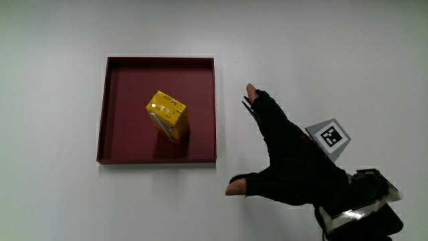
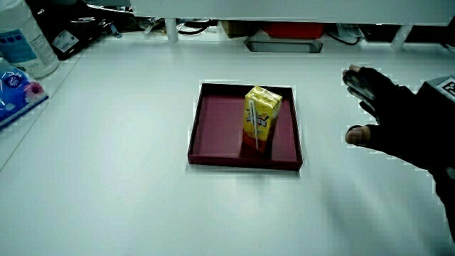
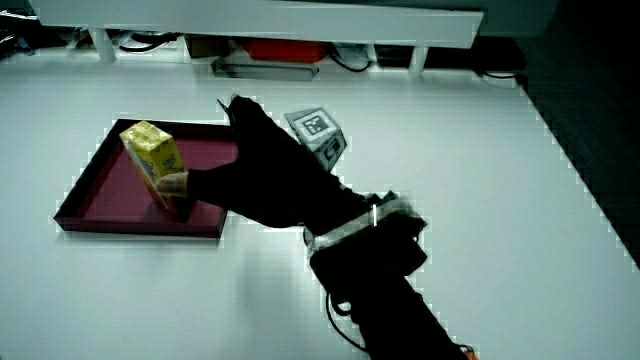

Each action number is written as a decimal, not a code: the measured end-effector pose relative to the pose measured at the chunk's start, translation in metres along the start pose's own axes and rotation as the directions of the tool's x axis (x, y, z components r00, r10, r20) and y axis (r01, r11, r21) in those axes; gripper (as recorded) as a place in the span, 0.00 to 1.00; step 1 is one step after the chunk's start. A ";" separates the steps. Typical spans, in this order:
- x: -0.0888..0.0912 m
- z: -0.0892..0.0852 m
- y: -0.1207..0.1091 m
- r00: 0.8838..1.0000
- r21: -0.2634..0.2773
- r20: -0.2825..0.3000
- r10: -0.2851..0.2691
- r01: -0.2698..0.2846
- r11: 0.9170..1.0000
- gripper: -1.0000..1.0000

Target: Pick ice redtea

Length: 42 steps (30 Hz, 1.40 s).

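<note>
A yellow ice red tea carton stands upright inside a dark red square tray, with a white straw on its side in a side view. It also shows in a side view. The gloved hand hovers over the white table beside the tray, apart from the carton, fingers spread and thumb out, holding nothing. A patterned cube sits on its back. The hand shows in both side views.
In a side view a white bottle and a blue packet lie at the table's edge. A low partition with a red item and cables runs along the table where it ends, farthest from the person.
</note>
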 end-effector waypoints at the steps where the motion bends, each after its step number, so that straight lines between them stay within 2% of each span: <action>1: 0.000 -0.001 0.001 1.000 0.000 0.009 -0.022 0.022 1.000 0.50; 3: 0.002 -0.003 0.004 1.000 -0.006 0.019 -0.021 0.021 1.000 0.50; 4: 0.003 -0.004 0.006 0.999 -0.006 0.019 -0.049 0.049 0.999 0.50; 5: 0.007 -0.004 0.008 0.997 -0.008 0.043 -0.068 0.068 0.998 0.50; 6: 0.007 -0.006 0.010 0.991 -0.007 0.039 -0.126 0.126 0.992 0.50; 7: 0.010 -0.008 0.014 0.990 -0.014 0.056 -0.130 0.131 0.991 0.50; 8: 0.008 -0.011 0.018 0.992 -0.016 0.030 -0.122 0.122 0.992 0.50; 9: 0.009 -0.012 0.021 0.986 -0.016 0.060 -0.159 0.160 0.987 0.50; 10: 0.009 -0.014 0.024 0.982 -0.016 0.052 -0.180 0.182 0.983 0.50; 11: 0.010 -0.016 0.028 0.974 -0.017 0.060 -0.220 0.222 0.975 0.50; 12: 0.010 -0.019 0.033 0.982 -0.029 0.024 -0.186 0.186 0.982 0.50; 13: 0.010 -0.020 0.036 0.972 -0.031 0.035 -0.232 0.233 0.972 0.50; 16: 0.011 -0.028 0.049 0.983 -0.046 -0.028 -0.181 0.179 0.983 0.50; 18: 0.012 -0.033 0.057 0.983 -0.050 -0.043 -0.179 0.177 0.983 0.50; 22: 0.019 -0.042 0.071 0.994 -0.045 -0.058 -0.087 0.085 0.995 0.50; 24: 0.021 -0.046 0.075 0.993 -0.033 -0.062 -0.100 0.098 0.995 0.50; 27: 0.027 -0.051 0.083 0.994 -0.014 -0.073 -0.085 0.084 0.996 0.50; 28: 0.029 -0.053 0.086 0.992 -0.012 -0.103 -0.066 0.065 0.998 0.50; 29: 0.032 -0.054 0.088 0.993 -0.009 -0.090 -0.076 0.075 0.997 0.50; 31: 0.037 -0.057 0.092 0.990 -0.003 -0.096 -0.099 0.099 0.995 0.50; 32: 0.040 -0.059 0.095 0.987 -0.005 -0.123 -0.103 0.103 0.995 0.50; 34: 0.042 -0.062 0.099 0.985 -0.004 -0.113 -0.131 0.132 0.991 0.50; 37: 0.052 -0.067 0.107 0.984 0.008 -0.134 -0.118 0.120 0.993 0.50; 40: 0.059 -0.072 0.113 0.980 0.007 -0.140 -0.140 0.142 0.990 0.50; 42: 0.061 -0.074 0.116 0.982 0.011 -0.146 -0.118 0.121 0.993 0.50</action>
